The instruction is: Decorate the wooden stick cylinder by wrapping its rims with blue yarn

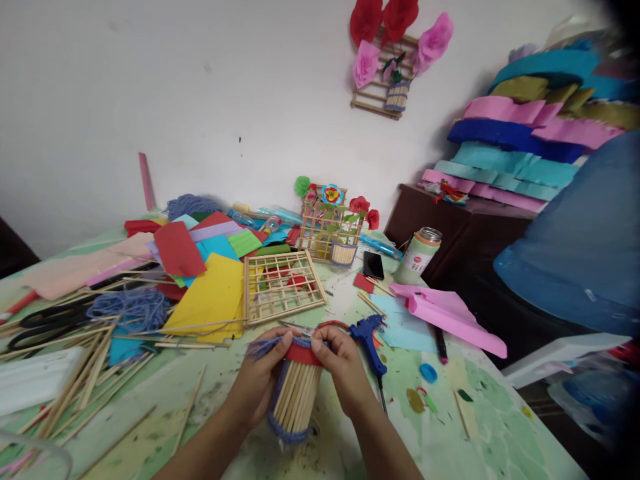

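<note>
Between my two hands is a small basket of upright wooden sticks (297, 399), edged with blue yarn at its lower end and up one side. A red strip (303, 354) crosses it near the upper end, below more blue yarn. My left hand (267, 370) is closed on its left side, thumb at the upper edge, with loose yarn ends (263, 347) sticking out past the fingers. On the other side my right hand (340, 363) pinches the upper right corner. A blue glue gun (369, 341) lies just right of my right hand.
A stick lattice (285, 287) lies ahead, with coloured paper (213, 293) and blue yarn (127, 309) to the left. Black scissors (45, 323) and loose sticks crowd the left side. Pink paper (450, 317), a phone (373, 265) and a bottle (419, 255) are at right.
</note>
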A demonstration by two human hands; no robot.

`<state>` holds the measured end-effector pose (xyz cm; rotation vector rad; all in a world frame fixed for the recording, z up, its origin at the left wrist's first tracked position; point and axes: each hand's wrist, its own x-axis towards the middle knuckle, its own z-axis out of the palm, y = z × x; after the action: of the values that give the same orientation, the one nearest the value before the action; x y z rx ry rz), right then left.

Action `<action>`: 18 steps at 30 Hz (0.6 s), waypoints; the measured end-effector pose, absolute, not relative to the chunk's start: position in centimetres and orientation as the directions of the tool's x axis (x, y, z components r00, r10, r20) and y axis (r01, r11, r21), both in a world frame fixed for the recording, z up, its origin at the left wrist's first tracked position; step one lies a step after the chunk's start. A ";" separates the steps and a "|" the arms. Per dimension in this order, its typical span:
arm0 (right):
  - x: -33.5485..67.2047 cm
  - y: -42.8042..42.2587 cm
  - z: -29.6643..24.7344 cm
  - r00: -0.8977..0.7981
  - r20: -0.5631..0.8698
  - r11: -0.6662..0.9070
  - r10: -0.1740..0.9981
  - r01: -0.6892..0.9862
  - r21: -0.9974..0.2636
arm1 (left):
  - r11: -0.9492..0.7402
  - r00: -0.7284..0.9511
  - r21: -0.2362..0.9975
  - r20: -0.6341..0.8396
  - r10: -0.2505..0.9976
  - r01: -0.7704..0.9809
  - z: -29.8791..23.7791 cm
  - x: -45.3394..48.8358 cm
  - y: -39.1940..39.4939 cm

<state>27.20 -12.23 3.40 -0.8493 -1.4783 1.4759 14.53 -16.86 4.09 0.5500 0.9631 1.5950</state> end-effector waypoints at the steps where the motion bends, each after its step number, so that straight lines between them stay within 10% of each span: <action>1: 27.1 -12.2 3.3 -0.414 0.091 0.017 0.906 -0.180 -0.984 | -0.010 -0.228 0.797 -0.162 0.960 -0.604 4.3 14.6 -16.9; 18: 26.9 -11.7 2.4 -0.412 0.117 -0.048 0.904 -0.367 -0.929 | 0.008 -0.230 0.710 -0.239 0.943 -0.704 3.6 14.0 -16.6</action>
<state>26.87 -11.74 2.37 -0.6523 -1.2318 1.6474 13.95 -16.63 3.64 0.3657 0.8804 1.5908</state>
